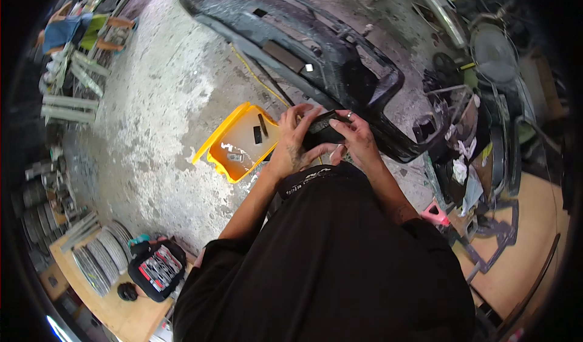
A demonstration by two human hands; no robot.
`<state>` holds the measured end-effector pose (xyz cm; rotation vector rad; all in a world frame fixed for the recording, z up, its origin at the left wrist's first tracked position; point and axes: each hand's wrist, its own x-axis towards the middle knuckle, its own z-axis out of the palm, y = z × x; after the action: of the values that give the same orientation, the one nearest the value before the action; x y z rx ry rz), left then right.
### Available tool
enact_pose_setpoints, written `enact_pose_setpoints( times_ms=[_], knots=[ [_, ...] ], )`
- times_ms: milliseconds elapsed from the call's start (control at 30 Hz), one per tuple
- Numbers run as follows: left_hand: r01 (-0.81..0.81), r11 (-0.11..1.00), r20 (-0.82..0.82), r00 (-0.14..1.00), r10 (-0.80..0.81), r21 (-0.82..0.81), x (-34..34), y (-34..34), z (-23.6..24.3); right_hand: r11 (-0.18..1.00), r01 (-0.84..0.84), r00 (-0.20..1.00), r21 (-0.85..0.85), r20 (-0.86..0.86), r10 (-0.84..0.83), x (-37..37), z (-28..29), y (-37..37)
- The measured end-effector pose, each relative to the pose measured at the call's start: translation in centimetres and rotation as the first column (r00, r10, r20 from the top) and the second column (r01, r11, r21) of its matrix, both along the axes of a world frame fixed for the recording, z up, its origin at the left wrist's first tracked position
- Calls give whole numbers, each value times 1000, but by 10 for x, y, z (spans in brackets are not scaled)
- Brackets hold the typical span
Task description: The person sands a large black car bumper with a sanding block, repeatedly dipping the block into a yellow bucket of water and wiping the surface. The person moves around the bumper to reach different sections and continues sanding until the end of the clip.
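Both my left hand and my right hand grip a thin black piece, perhaps a sheet, between them in front of my body. My right thumb lies on its face and there is a ring on that hand. Just left of my hands is a yellow-rimmed plastic container with cloudy liquid, small dark blocks and a pale rectangular item inside. Beyond my hands lies a large black car bumper with white dust or streaks on it. A yellow cord runs beside it.
Stacked sanding discs and a black bag sit on a board at lower left. Wooden pieces stand at upper left. Parts and crumpled paper crowd the right, beside a pink container and a wooden panel.
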<state>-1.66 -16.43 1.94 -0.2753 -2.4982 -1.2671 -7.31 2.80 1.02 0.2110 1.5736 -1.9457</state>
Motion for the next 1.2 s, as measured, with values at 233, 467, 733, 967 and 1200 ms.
enact_pose_setpoints(
  times_ms=[233, 467, 733, 967, 1200],
  knots=[
    [80, 973, 194, 980, -37, -216, 14, 9, -33, 996, 34, 996, -77, 83, -27, -4, -30, 0],
    [-66, 976, 157, 983, 99, -206, -2, 38, -45, 990, 0, 989, -138, 146, 20, -24, -78, 15],
    [-369, 924, 117, 918, 380, -105, -18, 47, -39, 893, -170, 872, -417, 359, 334, -84, -66, 23],
    [-715, 693, 174, 674, 718, -87, 9, 48, -39, 851, -85, 400, 518, -765, 506, -194, -121, 16],
    [-807, 577, 197, 550, 812, -126, 37, 87, -38, 628, -98, -40, 772, -634, 772, -239, -149, -58]
  ],
)
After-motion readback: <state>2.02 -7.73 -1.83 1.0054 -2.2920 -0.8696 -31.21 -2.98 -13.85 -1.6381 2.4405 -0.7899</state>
